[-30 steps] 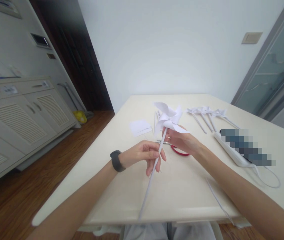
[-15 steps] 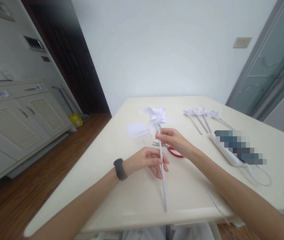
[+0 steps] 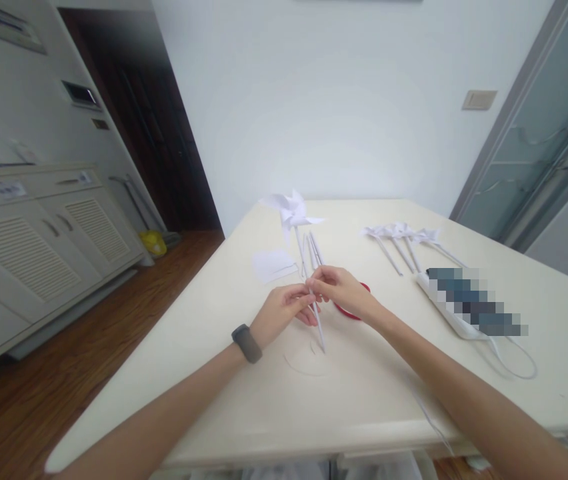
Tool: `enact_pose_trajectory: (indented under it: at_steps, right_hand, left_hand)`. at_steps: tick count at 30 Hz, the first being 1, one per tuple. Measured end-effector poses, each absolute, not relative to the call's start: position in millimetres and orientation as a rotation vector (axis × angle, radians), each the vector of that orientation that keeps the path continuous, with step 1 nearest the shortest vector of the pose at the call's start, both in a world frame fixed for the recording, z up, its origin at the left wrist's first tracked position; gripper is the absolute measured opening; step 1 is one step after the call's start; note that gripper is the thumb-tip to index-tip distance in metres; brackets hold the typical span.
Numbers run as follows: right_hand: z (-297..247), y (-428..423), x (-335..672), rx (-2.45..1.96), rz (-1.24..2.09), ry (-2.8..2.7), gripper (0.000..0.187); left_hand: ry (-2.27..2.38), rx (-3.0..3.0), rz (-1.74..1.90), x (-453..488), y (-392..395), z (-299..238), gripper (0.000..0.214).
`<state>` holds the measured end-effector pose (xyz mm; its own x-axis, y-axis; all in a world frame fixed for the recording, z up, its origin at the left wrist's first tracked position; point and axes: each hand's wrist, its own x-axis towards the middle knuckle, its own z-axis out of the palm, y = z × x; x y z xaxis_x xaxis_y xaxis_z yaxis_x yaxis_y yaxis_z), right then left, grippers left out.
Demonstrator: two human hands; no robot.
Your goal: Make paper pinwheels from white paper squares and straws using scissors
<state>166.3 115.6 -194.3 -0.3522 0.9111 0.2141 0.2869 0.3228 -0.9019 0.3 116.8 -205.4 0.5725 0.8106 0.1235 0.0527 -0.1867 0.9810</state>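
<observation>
A white paper pinwheel (image 3: 293,212) on a thin white stick is held tilted over the table, its head up and to the left. My left hand (image 3: 287,305), with a dark band on the wrist, grips the stick around its middle. My right hand (image 3: 337,288) pinches the same stick just above the left fingers. Below both hands the stick's lower end points toward the table's near side. Red-handled scissors (image 3: 348,313) lie behind my right hand, mostly hidden by it. Several loose white sticks (image 3: 317,248) rest on the table beyond the hands.
White paper sheets (image 3: 273,265) lie left of the sticks. Several finished pinwheels (image 3: 398,231) lie at the back right. A white device (image 3: 451,313) with a blurred-out top and a cable (image 3: 524,373) sits on the right. Thin wire (image 3: 304,371) curls on the near tabletop (image 3: 224,407).
The pinwheel has moved up, away and left, and its stick tilts more. Both hands have come together on the stick; the left fingers, looser before, have closed round it.
</observation>
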Motion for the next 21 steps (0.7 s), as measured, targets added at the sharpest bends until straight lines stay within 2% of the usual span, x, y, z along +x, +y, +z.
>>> enact_pose_trajectory:
  at_steps: [7,14,21]
  right_hand:
    - [-186.0,108.2,171.1,-1.193,0.904,-2.006,0.036]
    - [-189.4,105.3,165.2,-1.248,0.761,-2.055,0.018]
    - [-186.1,116.8,177.8,-1.403,0.576,-2.025,0.018]
  left_hand:
    - [0.801,1.618,1.006,-4.2,117.1,-195.0,0.027]
    - [0.898,1.61,1.077,-11.8,124.4,-194.2,0.031]
    - [1.004,1.724,1.003,-13.7,136.4,-206.2,0.03]
